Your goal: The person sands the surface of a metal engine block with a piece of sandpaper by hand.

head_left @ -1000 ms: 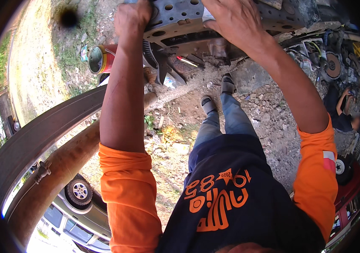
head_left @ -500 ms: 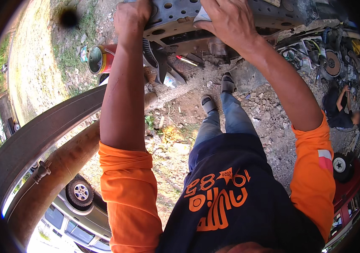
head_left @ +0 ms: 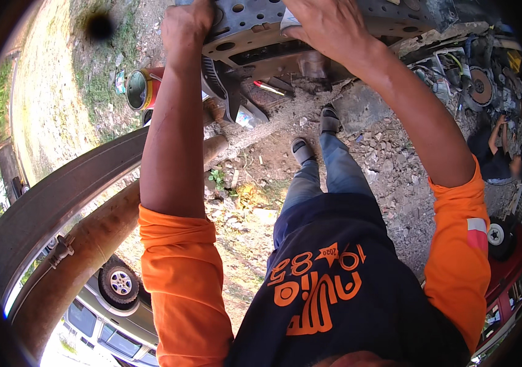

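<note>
A grey metal block with many round holes, resembling an engine block (head_left: 250,27), lies across the top of the view. My left hand (head_left: 186,25) is closed against its left end, with the fingertips cut off or hidden. Over the top face, toward the right, my right hand (head_left: 328,30) presses down with bent fingers. A light grey, sheet-like piece (head_left: 290,24), perhaps sandpaper, shows under its thumb side, flat against the metal. How far it reaches beneath the palm is hidden.
A red can (head_left: 141,88) stands left of the block. A long beam (head_left: 71,171) and rusty pipe (head_left: 99,217) cross the left side. Tools and a round disc (head_left: 480,85) lie at right, near another person (head_left: 496,153). A red-handled tool (head_left: 270,88) lies below the block.
My right hand has slid slightly up and left over the block, with the grey piece under it. Both forearms have spread a little outward. The left hand stays at the block's end.
</note>
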`<action>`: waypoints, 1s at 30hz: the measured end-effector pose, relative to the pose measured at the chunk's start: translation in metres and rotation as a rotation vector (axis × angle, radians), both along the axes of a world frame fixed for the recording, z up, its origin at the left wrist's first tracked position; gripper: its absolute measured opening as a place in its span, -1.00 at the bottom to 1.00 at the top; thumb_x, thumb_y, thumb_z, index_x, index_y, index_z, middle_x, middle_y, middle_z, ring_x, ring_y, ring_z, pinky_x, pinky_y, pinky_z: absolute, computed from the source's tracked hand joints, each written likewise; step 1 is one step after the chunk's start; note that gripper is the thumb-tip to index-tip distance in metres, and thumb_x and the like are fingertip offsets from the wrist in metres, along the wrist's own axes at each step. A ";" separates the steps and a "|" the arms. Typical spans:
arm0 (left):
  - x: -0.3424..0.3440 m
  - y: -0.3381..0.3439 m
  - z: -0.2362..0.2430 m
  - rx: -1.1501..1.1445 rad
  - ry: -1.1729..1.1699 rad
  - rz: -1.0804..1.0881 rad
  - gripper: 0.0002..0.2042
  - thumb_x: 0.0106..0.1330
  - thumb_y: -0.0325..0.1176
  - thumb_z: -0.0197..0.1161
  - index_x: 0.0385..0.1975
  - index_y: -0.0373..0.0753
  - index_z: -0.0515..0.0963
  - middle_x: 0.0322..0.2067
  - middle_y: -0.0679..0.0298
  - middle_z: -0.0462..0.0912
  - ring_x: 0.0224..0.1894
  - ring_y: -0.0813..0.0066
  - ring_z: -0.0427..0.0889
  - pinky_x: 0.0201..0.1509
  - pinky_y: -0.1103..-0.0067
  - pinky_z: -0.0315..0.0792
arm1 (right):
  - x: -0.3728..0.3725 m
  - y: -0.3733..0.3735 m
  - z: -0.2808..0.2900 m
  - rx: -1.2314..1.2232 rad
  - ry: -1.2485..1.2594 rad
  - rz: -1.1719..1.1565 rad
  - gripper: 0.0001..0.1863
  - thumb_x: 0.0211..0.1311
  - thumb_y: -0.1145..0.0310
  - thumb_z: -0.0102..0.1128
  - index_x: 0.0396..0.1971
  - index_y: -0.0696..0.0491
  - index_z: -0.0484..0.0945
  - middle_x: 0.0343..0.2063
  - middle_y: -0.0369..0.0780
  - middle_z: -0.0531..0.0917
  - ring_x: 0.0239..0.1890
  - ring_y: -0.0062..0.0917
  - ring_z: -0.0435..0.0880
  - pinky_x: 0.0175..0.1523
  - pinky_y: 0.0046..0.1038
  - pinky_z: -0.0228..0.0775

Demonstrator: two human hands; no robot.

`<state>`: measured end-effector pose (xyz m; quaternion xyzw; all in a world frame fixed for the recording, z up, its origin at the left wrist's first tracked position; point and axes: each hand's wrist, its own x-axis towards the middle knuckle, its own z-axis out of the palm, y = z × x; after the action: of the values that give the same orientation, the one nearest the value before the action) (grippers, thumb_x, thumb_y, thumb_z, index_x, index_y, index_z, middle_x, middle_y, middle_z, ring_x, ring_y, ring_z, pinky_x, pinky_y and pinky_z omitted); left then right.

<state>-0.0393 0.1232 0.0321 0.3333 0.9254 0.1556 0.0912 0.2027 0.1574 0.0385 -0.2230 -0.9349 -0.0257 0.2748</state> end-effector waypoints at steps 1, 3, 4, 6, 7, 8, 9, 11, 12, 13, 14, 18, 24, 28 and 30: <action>0.001 -0.001 0.004 -0.018 -0.014 0.001 -0.18 0.37 0.27 0.07 0.10 -0.57 0.57 0.09 -0.40 0.59 0.25 -0.23 0.55 0.34 0.19 0.40 | 0.004 0.007 0.004 0.012 0.004 0.051 -0.70 -0.11 0.40 0.46 -0.36 0.05 0.53 -0.40 -0.18 0.57 -0.16 -0.25 0.58 0.12 -0.09 0.34; 0.001 -0.003 0.004 -0.032 -0.044 -0.001 -0.19 0.37 0.26 0.08 0.11 -0.57 0.57 0.10 -0.39 0.58 0.26 -0.23 0.54 0.34 0.19 0.40 | 0.006 0.014 0.000 0.004 0.019 0.109 -0.76 -0.04 0.41 0.40 -0.36 0.06 0.53 -0.42 -0.17 0.55 -0.15 -0.23 0.60 0.17 -0.04 0.33; -0.001 -0.004 0.003 -0.024 -0.058 -0.001 -0.19 0.37 0.26 0.08 0.11 -0.57 0.57 0.10 -0.38 0.58 0.26 -0.23 0.54 0.34 0.19 0.40 | 0.006 0.014 -0.001 0.025 0.017 0.096 -0.78 -0.02 0.42 0.38 -0.37 0.06 0.53 -0.43 -0.17 0.55 -0.16 -0.24 0.59 0.15 -0.05 0.34; 0.003 -0.005 0.006 -0.011 -0.067 0.003 -0.20 0.37 0.25 0.09 0.11 -0.57 0.56 0.11 -0.37 0.58 0.27 -0.22 0.54 0.35 0.20 0.40 | 0.004 0.012 -0.002 0.073 0.006 0.071 -0.82 0.02 0.42 0.35 -0.38 0.05 0.52 -0.44 -0.18 0.55 -0.17 -0.25 0.59 0.13 -0.07 0.34; 0.007 -0.002 0.007 -0.010 -0.057 0.008 -0.20 0.37 0.25 0.09 0.12 -0.57 0.56 0.11 -0.37 0.58 0.27 -0.22 0.54 0.35 0.20 0.40 | 0.003 0.011 -0.002 0.082 0.001 0.047 -0.83 0.03 0.42 0.34 -0.39 0.05 0.52 -0.43 -0.18 0.56 -0.18 -0.26 0.59 0.12 -0.09 0.35; 0.009 -0.002 0.009 -0.016 -0.045 0.014 -0.21 0.36 0.24 0.09 0.12 -0.56 0.56 0.11 -0.36 0.58 0.27 -0.22 0.53 0.35 0.20 0.40 | 0.001 0.008 -0.003 0.086 0.000 0.023 -0.84 0.03 0.42 0.32 -0.40 0.05 0.51 -0.42 -0.17 0.56 -0.19 -0.27 0.58 0.10 -0.10 0.35; 0.008 -0.002 0.007 -0.018 -0.050 0.017 -0.21 0.37 0.24 0.09 0.12 -0.56 0.56 0.11 -0.37 0.58 0.27 -0.22 0.53 0.35 0.20 0.39 | -0.001 0.005 -0.004 0.090 -0.002 -0.001 -0.85 0.04 0.42 0.31 -0.40 0.05 0.51 -0.41 -0.17 0.56 -0.19 -0.27 0.58 0.09 -0.12 0.36; 0.008 0.001 0.006 -0.011 -0.056 0.018 -0.21 0.37 0.23 0.09 0.13 -0.56 0.55 0.12 -0.37 0.57 0.28 -0.22 0.52 0.36 0.20 0.38 | -0.005 -0.004 -0.003 0.083 0.024 -0.028 -0.86 0.05 0.43 0.29 -0.42 0.04 0.49 -0.41 -0.17 0.56 -0.21 -0.28 0.57 0.07 -0.15 0.36; 0.007 0.000 0.006 0.006 -0.041 -0.008 -0.21 0.37 0.23 0.09 0.13 -0.56 0.55 0.12 -0.37 0.57 0.28 -0.22 0.52 0.36 0.20 0.38 | -0.006 -0.007 -0.003 0.085 0.038 -0.043 -0.87 0.05 0.43 0.28 -0.43 0.03 0.49 -0.41 -0.17 0.56 -0.21 -0.29 0.57 0.06 -0.17 0.36; 0.004 -0.002 0.002 0.024 -0.026 -0.034 -0.22 0.37 0.22 0.08 0.13 -0.56 0.55 0.12 -0.38 0.57 0.28 -0.22 0.52 0.36 0.20 0.38 | -0.007 -0.006 -0.007 0.019 0.022 -0.066 -0.87 0.04 0.44 0.29 -0.40 0.05 0.51 -0.40 -0.17 0.57 -0.19 -0.28 0.58 0.07 -0.18 0.36; 0.002 -0.005 0.000 0.039 -0.007 -0.059 -0.22 0.37 0.22 0.08 0.14 -0.56 0.55 0.12 -0.38 0.57 0.28 -0.22 0.52 0.36 0.20 0.38 | -0.006 -0.001 -0.006 0.039 0.011 -0.020 -0.87 0.06 0.44 0.28 -0.38 0.05 0.52 -0.40 -0.16 0.57 -0.18 -0.27 0.59 0.08 -0.17 0.37; -0.002 -0.005 -0.001 0.053 -0.040 -0.051 -0.21 0.38 0.22 0.08 0.14 -0.58 0.54 0.12 -0.39 0.56 0.27 -0.23 0.53 0.34 0.21 0.41 | 0.008 0.018 0.004 -0.052 -0.063 0.109 -0.88 0.16 0.41 0.21 -0.30 0.09 0.57 -0.38 -0.12 0.60 -0.14 -0.17 0.62 0.10 -0.09 0.37; 0.000 -0.001 0.000 -0.009 -0.035 -0.030 -0.20 0.38 0.23 0.08 0.12 -0.59 0.55 0.12 -0.40 0.55 0.27 -0.23 0.54 0.34 0.22 0.41 | 0.001 0.000 0.003 0.046 -0.007 0.014 -0.89 0.21 0.36 0.15 -0.32 0.07 0.54 -0.41 -0.15 0.60 -0.18 -0.23 0.64 0.08 -0.15 0.38; 0.004 0.000 0.001 -0.007 -0.008 -0.009 -0.20 0.38 0.25 0.09 0.12 -0.57 0.55 0.12 -0.40 0.56 0.27 -0.22 0.54 0.35 0.20 0.40 | -0.006 0.000 -0.006 0.132 -0.118 -0.058 -0.89 0.19 0.37 0.16 -0.32 0.06 0.55 -0.40 -0.17 0.61 -0.16 -0.28 0.65 0.08 -0.17 0.37; 0.004 -0.004 0.006 -0.005 -0.005 0.002 -0.20 0.38 0.25 0.09 0.13 -0.56 0.55 0.12 -0.40 0.56 0.27 -0.22 0.53 0.36 0.19 0.39 | -0.004 0.009 0.000 0.078 -0.094 0.050 -0.89 0.18 0.39 0.16 -0.31 0.06 0.55 -0.40 -0.18 0.62 -0.16 -0.29 0.66 0.10 -0.17 0.37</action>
<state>-0.0354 0.1190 0.0382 0.3319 0.9259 0.1539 0.0941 0.1989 0.1660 0.0389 -0.1874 -0.9503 -0.0657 0.2398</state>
